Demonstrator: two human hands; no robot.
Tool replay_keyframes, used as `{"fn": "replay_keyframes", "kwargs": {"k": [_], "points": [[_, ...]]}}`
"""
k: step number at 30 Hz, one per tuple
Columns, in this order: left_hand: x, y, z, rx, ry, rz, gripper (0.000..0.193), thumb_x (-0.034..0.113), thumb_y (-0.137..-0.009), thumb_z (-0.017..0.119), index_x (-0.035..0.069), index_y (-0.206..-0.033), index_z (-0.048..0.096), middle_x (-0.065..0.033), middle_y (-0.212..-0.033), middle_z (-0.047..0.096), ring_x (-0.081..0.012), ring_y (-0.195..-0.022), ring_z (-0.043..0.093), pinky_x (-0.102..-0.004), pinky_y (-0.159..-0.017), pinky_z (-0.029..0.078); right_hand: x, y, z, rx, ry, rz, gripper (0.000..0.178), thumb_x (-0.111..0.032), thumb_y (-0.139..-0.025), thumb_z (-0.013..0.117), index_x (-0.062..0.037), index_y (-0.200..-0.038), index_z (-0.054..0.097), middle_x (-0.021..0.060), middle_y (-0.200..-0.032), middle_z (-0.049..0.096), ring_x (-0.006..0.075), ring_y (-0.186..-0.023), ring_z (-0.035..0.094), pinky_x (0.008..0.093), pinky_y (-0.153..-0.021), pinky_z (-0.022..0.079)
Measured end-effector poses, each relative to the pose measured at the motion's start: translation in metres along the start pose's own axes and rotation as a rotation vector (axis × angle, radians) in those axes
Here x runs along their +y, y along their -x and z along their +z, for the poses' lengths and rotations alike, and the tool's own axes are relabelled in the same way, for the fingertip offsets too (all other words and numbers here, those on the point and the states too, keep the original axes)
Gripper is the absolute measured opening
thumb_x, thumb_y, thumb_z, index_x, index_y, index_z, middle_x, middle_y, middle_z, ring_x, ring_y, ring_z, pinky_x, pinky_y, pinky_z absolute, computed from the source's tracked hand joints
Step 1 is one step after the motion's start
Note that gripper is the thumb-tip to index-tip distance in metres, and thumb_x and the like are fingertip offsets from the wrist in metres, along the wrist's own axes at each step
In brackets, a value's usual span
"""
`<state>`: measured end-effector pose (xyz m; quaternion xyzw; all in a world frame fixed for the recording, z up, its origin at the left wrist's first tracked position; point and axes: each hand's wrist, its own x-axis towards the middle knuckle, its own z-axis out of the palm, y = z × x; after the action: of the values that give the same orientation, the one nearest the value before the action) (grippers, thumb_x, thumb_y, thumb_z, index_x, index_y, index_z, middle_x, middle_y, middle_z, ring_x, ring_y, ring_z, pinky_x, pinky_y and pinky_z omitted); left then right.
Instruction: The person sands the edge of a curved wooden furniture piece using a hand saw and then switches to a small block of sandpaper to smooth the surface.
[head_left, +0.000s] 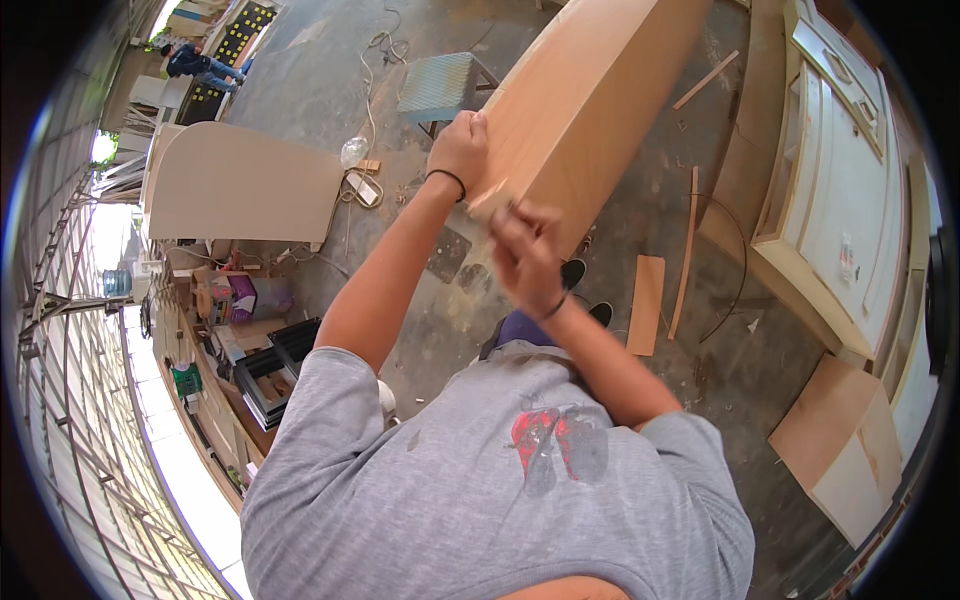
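A long light-brown wooden box-like piece (570,110) stretches away from me, its near end at my hands. My left hand (460,150), with a dark band at the wrist, is closed round the left edge near that end. At the near end's corner, my right hand (528,255) is smeared by motion. Its fingers look curled together against the wood's edge. Whatever they hold, if anything, I cannot make out. My dark shoes (573,273) show below the piece.
A blue-topped stool (437,82) stands left of the wooden piece. A pale panel with a rounded corner (240,185) and a cable (372,110) are farther left. Wood strips (684,250) and a short board (647,300) lie right, beside a large cabinet frame (820,200). A person (195,65) is far off.
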<state>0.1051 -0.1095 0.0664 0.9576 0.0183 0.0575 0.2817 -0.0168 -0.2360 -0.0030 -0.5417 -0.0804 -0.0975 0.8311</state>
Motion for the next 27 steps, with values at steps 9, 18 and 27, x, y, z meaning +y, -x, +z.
{"fn": "replay_keyframes", "kwargs": {"k": [9, 18, 27], "points": [[0.000, 0.003, -0.001, 0.009, 0.018, -0.008, 0.041, 0.038, -0.099, 0.040, 0.004, -0.103, 0.061, -0.0268, -0.096, 0.065, -0.0448, -0.094, 0.061, -0.0522, -0.083, 0.047, -0.036, 0.025, -0.004, -0.142, 0.549, -0.433, 0.029, 0.004, -0.078, 0.067, -0.0093, -0.103, 0.064, 0.0124, -0.093, 0.050, 0.0266, -0.078, 0.055, 0.0328, -0.065, 0.048], [0.004, 0.020, -0.004, 0.269, -0.023, 0.272, 0.033, 0.027, -0.093, 0.057, 0.000, -0.112, 0.059, -0.0218, -0.116, 0.062, -0.0386, -0.105, 0.058, -0.0443, -0.092, 0.045, -0.068, 0.050, -0.076, 0.012, -0.039, 0.034, 0.033, 0.015, -0.084, 0.052, -0.0042, -0.110, 0.057, 0.0068, -0.107, 0.052, 0.0163, -0.097, 0.054, 0.0262, -0.086, 0.043], [0.086, 0.132, -0.001, -0.018, 0.411, 0.562, 0.047, 0.035, -0.094, 0.060, -0.002, -0.122, 0.054, -0.0213, -0.124, 0.057, -0.0352, -0.119, 0.054, -0.0444, -0.099, 0.042, -0.096, 0.033, -0.105, 0.093, 0.148, -0.125, 0.037, 0.008, -0.090, 0.054, -0.0047, -0.125, 0.053, 0.0062, -0.119, 0.054, 0.0138, -0.105, 0.050, 0.0269, -0.092, 0.041]]}}
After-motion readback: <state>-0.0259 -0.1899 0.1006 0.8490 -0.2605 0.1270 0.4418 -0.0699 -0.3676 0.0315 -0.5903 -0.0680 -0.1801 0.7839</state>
